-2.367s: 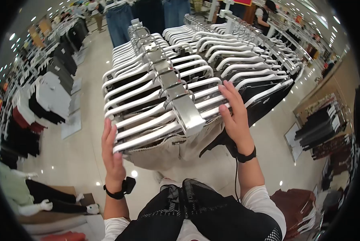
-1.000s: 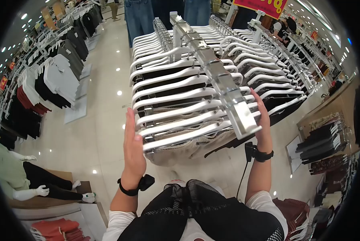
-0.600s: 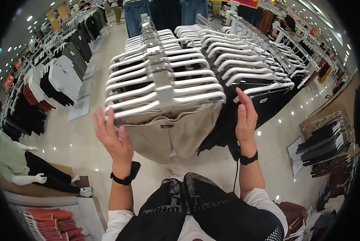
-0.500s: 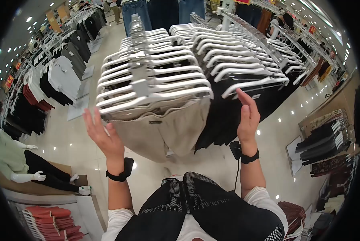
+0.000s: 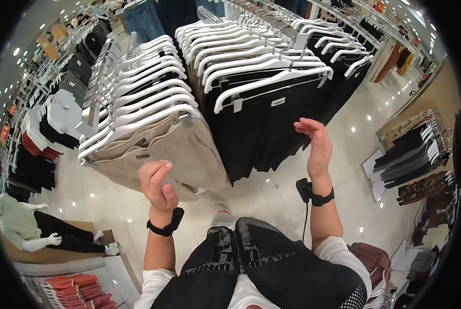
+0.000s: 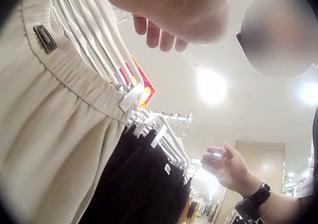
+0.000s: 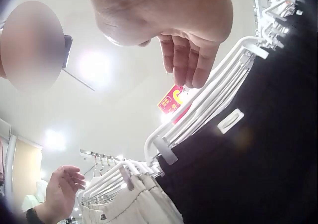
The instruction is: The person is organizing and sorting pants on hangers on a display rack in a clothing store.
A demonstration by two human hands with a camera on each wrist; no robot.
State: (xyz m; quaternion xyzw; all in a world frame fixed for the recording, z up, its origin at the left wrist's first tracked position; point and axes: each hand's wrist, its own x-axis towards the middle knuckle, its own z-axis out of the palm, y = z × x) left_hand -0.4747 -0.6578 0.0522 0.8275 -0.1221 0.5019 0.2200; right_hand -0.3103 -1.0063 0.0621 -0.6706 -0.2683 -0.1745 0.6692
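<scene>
Beige trousers [image 5: 192, 154] hang at the near end of the left rail [image 5: 90, 114], black trousers [image 5: 261, 121] to their right. Left hand [image 5: 157, 186] and right hand [image 5: 318, 148], both empty, fingers loosely bent, stand before them without contact. Apparent step: positioning at the row; reaching the white hangers [image 5: 161, 115] would call for forward, upward movement.

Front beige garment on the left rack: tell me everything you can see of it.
The front beige garment looks like soft, matte cloth trousers, with a gathered waistband, loose vertical folds and a small dark rectangular label at the waist. It hangs waist up at the near end, a clip gripping its waist edge below a white hanger. More beige cloth hangs behind it; black garments hang to its right. The left hand overlaps it in the head view without gripping it.
</scene>
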